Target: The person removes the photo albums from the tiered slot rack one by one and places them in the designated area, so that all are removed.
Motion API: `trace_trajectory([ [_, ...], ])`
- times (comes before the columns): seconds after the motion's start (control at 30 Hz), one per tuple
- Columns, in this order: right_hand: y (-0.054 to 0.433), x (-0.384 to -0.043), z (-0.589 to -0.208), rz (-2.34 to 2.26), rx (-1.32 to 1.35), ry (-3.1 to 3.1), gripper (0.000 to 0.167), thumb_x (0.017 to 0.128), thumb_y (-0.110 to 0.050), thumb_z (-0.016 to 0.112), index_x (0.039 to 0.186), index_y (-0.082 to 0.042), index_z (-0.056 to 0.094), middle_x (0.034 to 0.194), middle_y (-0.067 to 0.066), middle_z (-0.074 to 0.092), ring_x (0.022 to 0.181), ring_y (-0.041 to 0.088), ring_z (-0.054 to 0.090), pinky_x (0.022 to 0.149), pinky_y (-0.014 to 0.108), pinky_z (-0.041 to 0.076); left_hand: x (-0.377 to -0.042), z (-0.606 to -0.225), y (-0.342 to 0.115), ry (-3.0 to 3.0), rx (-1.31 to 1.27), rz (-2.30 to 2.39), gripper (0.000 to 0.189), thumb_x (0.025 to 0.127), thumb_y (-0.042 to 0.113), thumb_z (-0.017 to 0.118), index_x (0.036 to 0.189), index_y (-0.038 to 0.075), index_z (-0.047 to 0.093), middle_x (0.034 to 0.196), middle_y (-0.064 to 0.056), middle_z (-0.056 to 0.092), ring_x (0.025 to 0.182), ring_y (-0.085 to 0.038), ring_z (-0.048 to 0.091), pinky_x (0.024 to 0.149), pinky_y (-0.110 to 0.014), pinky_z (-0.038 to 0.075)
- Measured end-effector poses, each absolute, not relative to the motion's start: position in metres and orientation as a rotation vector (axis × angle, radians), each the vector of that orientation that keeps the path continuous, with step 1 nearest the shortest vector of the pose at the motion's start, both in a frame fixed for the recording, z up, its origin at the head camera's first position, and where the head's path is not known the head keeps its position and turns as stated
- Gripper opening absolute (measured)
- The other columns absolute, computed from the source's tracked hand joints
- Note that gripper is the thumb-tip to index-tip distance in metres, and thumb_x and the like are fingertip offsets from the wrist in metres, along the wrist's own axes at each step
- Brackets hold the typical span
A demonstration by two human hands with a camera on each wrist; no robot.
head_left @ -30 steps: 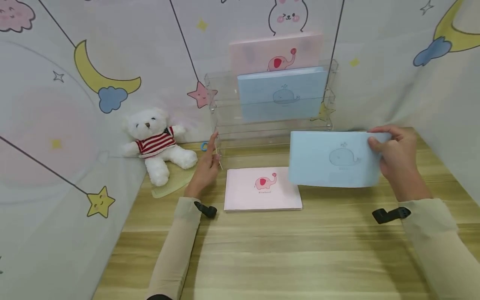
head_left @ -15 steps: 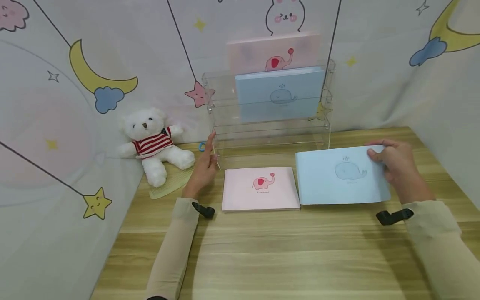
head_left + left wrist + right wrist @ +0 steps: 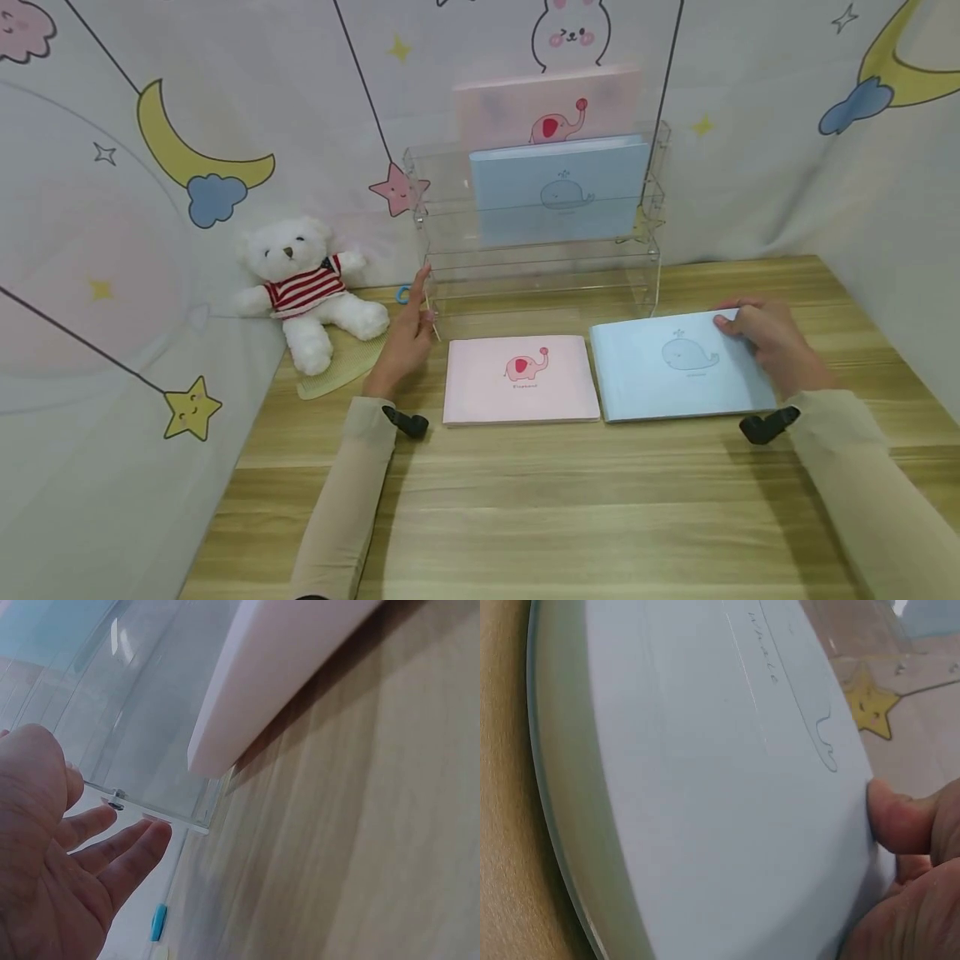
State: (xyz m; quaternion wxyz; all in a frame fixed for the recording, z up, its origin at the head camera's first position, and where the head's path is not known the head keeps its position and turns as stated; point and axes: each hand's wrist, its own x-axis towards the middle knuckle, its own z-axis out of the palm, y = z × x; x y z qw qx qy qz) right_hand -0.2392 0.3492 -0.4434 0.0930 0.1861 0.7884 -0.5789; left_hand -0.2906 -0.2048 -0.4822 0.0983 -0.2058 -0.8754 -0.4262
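My right hand (image 3: 768, 342) pinches the top right corner of a light blue book (image 3: 667, 387), thumb on its cover. A whale drawing marks that cover, and the word "Whale" shows in the right wrist view. The book lies low over the table, its left edge beside a pink book (image 3: 480, 392) with a red elephant. At the left end of a clear acrylic rack (image 3: 540, 279), my left hand (image 3: 401, 354) rests its extended fingers against the side panel. In the left wrist view those fingertips (image 3: 159, 834) meet the panel's edge near a metal screw.
Upper tiers of the rack hold another blue whale book (image 3: 525, 217) and a pink elephant book (image 3: 495, 112). A white teddy bear (image 3: 311, 287) in a striped shirt sits at left on a yellowish sheet (image 3: 337, 375). A small blue ring (image 3: 403, 293) lies behind my left hand.
My right hand has lowered the blue book from in front of the rack down to the table beside the pink book. The left hand stays at the rack's side.
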Motion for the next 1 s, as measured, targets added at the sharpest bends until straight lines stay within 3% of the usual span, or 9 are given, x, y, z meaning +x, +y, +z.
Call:
trace_trajectory([
  [0.07, 0.348, -0.241, -0.447, -1.658, 0.565, 2.376, 0.039, 0.097, -0.007, 0.072, 0.078, -0.041, 0.074, 0.087, -0.017, 0.069, 0.082, 0.008, 0.067, 0.074, 0.027, 0.057, -0.291, -0.482, -0.205, -2.596, -0.612, -1.263, 0.082, 0.111, -0.001, 0.042, 0.174, 0.037, 0.006, 0.138, -0.023, 0.059, 0.151, -0.044, 0.049, 0.12, -0.061, 0.044],
  [0.13, 0.346, -0.243, -0.45, -1.589, 0.572, 2.424, 0.025, 0.096, -0.008, 0.072, 0.093, -0.032, 0.08, 0.109, -0.004, 0.07, 0.096, 0.016, 0.063, 0.08, 0.029, 0.053, -0.291, -0.482, -0.204, -2.6, -0.611, -1.264, 0.082, 0.111, -0.001, 0.042, 0.174, 0.038, 0.006, 0.128, -0.025, 0.06, 0.15, -0.045, 0.05, 0.12, -0.061, 0.044],
  [0.2, 0.344, -0.244, -0.452, -1.522, 0.582, 2.464, 0.022, 0.097, -0.01, 0.071, 0.114, -0.02, 0.08, 0.133, 0.011, 0.063, 0.111, 0.025, 0.056, 0.085, 0.032, 0.047, -0.291, -0.482, -0.204, -2.604, -0.606, -1.262, 0.083, 0.111, -0.001, 0.042, 0.174, 0.038, 0.006, 0.133, -0.026, 0.06, 0.151, -0.045, 0.049, 0.12, -0.061, 0.044],
  [0.3, 0.341, -0.245, -0.456, -1.448, 0.561, 2.502, 0.042, 0.099, -0.012, 0.067, 0.139, -0.002, 0.066, 0.157, 0.025, 0.044, 0.125, 0.035, 0.045, 0.089, 0.037, 0.038, -0.291, -0.482, -0.204, -2.602, -0.601, -1.256, 0.082, 0.111, -0.002, 0.042, 0.174, 0.037, 0.007, 0.147, -0.025, 0.057, 0.154, -0.045, 0.046, 0.118, -0.062, 0.046],
  [0.5, 0.339, -0.247, -0.459, -1.354, 0.519, 2.576, 0.047, 0.101, -0.017, 0.064, 0.144, 0.003, 0.06, 0.161, 0.031, 0.041, 0.129, 0.042, 0.044, 0.093, 0.042, 0.038, -0.291, -0.482, -0.205, -2.601, -0.606, -1.256, 0.082, 0.111, -0.001, 0.043, 0.174, 0.037, 0.007, 0.13, -0.026, 0.062, 0.155, -0.044, 0.045, 0.116, -0.062, 0.047],
  [0.67, 0.338, -0.245, -0.463, -1.323, 0.496, 2.617, 0.047, 0.104, -0.02, 0.064, 0.144, 0.003, 0.06, 0.163, 0.032, 0.042, 0.137, 0.045, 0.041, 0.106, 0.053, 0.036, -0.291, -0.482, -0.205, -2.596, -0.609, -1.268, 0.082, 0.11, -0.002, 0.042, 0.174, 0.036, 0.008, 0.163, -0.018, 0.047, 0.155, -0.044, 0.045, 0.115, -0.062, 0.047],
  [0.73, 0.337, -0.244, -0.464, -1.317, 0.468, 2.64, 0.047, 0.104, -0.019, 0.064, 0.144, 0.004, 0.06, 0.161, 0.032, 0.045, 0.139, 0.044, 0.042, 0.108, 0.054, 0.035, -0.291, -0.482, -0.205, -2.596, -0.605, -1.275, 0.082, 0.11, -0.002, 0.042, 0.174, 0.037, 0.008, 0.17, -0.015, 0.041, 0.155, -0.044, 0.044, 0.115, -0.062, 0.048],
  [0.83, 0.336, -0.243, -0.464, -1.323, 0.44, 2.675, 0.047, 0.102, -0.017, 0.064, 0.144, 0.004, 0.06, 0.156, 0.031, 0.052, 0.138, 0.042, 0.046, 0.104, 0.047, 0.037, -0.291, -0.481, -0.205, -2.598, -0.6, -1.282, 0.082, 0.11, -0.002, 0.042, 0.174, 0.036, 0.007, 0.172, -0.014, 0.038, 0.155, -0.044, 0.044, 0.116, -0.062, 0.047],
  [1.0, 0.333, -0.245, -0.462, -1.407, 0.437, 2.739, 0.052, 0.101, -0.017, 0.065, 0.149, 0.001, 0.057, 0.152, 0.024, 0.056, 0.134, 0.033, 0.049, 0.094, 0.031, 0.038, -0.29, -0.48, -0.203, -2.594, -0.599, -1.279, 0.083, 0.109, -0.004, 0.041, 0.174, 0.035, 0.007, 0.164, -0.02, 0.046, 0.155, -0.045, 0.044, 0.115, -0.062, 0.047],
])
